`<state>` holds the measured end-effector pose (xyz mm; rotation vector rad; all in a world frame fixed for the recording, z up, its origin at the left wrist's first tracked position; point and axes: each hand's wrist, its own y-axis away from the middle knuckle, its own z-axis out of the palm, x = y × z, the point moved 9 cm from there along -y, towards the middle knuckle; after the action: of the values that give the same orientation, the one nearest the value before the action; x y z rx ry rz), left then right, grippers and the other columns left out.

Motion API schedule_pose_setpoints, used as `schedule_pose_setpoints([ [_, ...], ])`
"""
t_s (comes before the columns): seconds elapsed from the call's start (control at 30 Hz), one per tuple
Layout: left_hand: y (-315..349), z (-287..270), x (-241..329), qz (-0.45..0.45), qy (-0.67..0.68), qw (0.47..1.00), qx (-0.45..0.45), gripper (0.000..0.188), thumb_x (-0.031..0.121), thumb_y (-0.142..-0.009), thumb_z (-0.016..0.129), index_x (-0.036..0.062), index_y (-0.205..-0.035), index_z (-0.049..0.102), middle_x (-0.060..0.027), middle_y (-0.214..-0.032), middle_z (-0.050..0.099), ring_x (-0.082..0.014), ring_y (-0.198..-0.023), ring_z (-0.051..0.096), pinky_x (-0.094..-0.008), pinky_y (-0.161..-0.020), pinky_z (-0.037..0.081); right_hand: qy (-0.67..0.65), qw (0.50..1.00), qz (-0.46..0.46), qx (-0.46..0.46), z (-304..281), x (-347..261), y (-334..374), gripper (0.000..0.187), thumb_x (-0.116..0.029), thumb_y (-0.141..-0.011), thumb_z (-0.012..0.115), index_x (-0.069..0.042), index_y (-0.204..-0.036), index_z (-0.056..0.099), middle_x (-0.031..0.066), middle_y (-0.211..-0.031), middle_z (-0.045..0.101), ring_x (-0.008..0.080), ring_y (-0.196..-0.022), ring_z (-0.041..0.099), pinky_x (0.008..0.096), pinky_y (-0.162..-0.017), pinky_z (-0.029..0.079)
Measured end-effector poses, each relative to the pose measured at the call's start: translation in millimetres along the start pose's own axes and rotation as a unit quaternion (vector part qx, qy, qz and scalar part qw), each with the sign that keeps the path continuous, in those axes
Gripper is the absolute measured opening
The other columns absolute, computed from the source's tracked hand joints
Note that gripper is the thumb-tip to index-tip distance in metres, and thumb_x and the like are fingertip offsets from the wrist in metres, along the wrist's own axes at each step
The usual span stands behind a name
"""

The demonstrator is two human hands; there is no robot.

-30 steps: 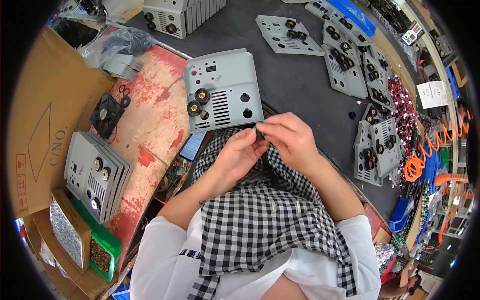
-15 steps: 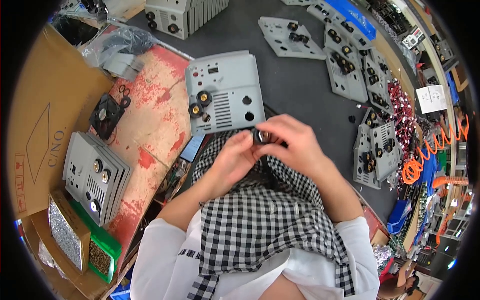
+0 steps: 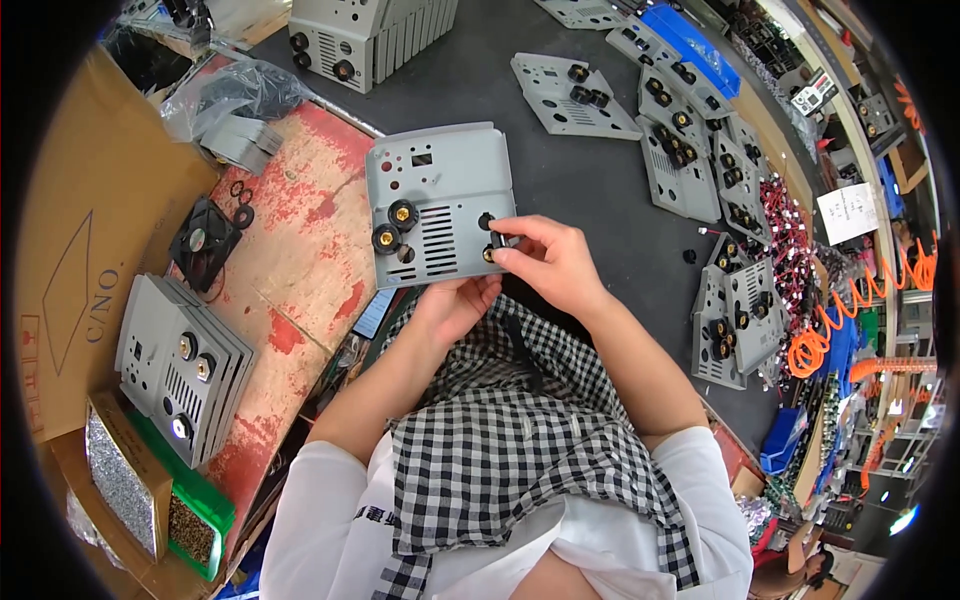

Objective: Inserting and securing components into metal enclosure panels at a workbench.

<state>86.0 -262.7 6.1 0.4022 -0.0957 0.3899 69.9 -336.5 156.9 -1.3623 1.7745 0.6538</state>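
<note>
A grey metal panel (image 3: 440,195) with holes and slots lies in front of me at the edge of the dark table. Two black round sockets with brass centres (image 3: 402,214) sit on its left side. My right hand (image 3: 555,262) is closed in a pinch on another black socket (image 3: 499,240), against the panel's lower right hole; the fingers cover part of it. Just below the panel's near edge is my left hand (image 3: 455,312), palm up, fingers loosely curled and apart. Nothing shows in it, and some fingertips are close under the edge.
Several fitted panels (image 3: 680,165) lie on the right, with a bundle of thin wires (image 3: 785,230) beyond. Stacked panels (image 3: 185,365) and a black fan (image 3: 203,240) stand left, near a green bin of small screws (image 3: 195,525). More panels (image 3: 375,40) stand upright at the back.
My right hand has carried the black socket from in front of my lap up to the panel's lower right hole. My left hand has let go of it and dropped slightly left, below the panel.
</note>
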Motion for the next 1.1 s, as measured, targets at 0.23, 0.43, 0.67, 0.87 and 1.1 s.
schedule_pose_setpoints([
  [0.23,1,17,-5,-0.029,-0.005,0.998,-0.047,0.023,0.019,-0.083,0.058,0.0075,-0.103,0.055,-0.0046,-0.096,0.061,-0.0144,-0.085,0.059,-0.0269,-0.076,0.05,-0.244,0.964,0.104,-0.032,7,29,-1,0.028,-0.006,-0.078,0.062,0.0,-0.105,0.059,0.0057,-0.084,0.063,0.0087,-0.073,0.058,0.0234,-0.067,0.048],
  [0.43,15,29,-5,-0.042,-0.035,0.994,-0.098,0.028,0.015,-0.084,0.054,0.0061,-0.111,0.052,-0.0077,-0.106,0.057,-0.0235,-0.101,0.054,-0.0369,-0.09,0.044,-0.276,0.948,0.138,-0.075,7,30,-6,0.027,-0.006,-0.078,0.061,0.0,-0.105,0.059,0.0058,-0.082,0.063,0.0096,-0.073,0.058,0.0235,-0.066,0.048],
  [0.67,26,33,-3,-0.026,0.04,0.987,-0.151,0.037,0.02,-0.079,0.057,0.0058,-0.112,0.05,-0.009,-0.111,0.055,-0.0249,-0.111,0.045,-0.0416,-0.099,0.03,0.235,0.943,-0.096,-0.217,29,-29,-26,0.02,-0.007,-0.068,0.062,-0.004,-0.088,0.063,0.0101,-0.078,0.061,0.0203,-0.067,0.062,0.0299,-0.06,0.05],
  [0.87,19,19,-3,0.0,-0.006,0.996,-0.092,0.019,0.016,-0.077,0.055,0.0051,-0.093,0.058,-0.0078,-0.105,0.057,-0.0228,-0.105,0.049,-0.0385,-0.098,0.031,0.467,0.792,-0.247,-0.306,64,-44,-6,0.005,-0.007,-0.068,0.056,-0.004,-0.072,0.058,0.0084,-0.075,0.057,0.0241,-0.07,0.061,0.0335,-0.057,0.05],
  [1.1,18,21,-2,0.001,-0.004,0.996,-0.089,0.013,0.014,-0.075,0.055,0.0047,-0.083,0.06,-0.0071,-0.103,0.058,-0.0219,-0.104,0.049,-0.038,-0.099,0.031,0.513,0.804,-0.267,-0.136,47,-42,0,0.011,-0.01,-0.065,0.057,-0.003,-0.073,0.058,0.0055,-0.072,0.056,0.0192,-0.071,0.056,0.0291,-0.059,0.049],
])
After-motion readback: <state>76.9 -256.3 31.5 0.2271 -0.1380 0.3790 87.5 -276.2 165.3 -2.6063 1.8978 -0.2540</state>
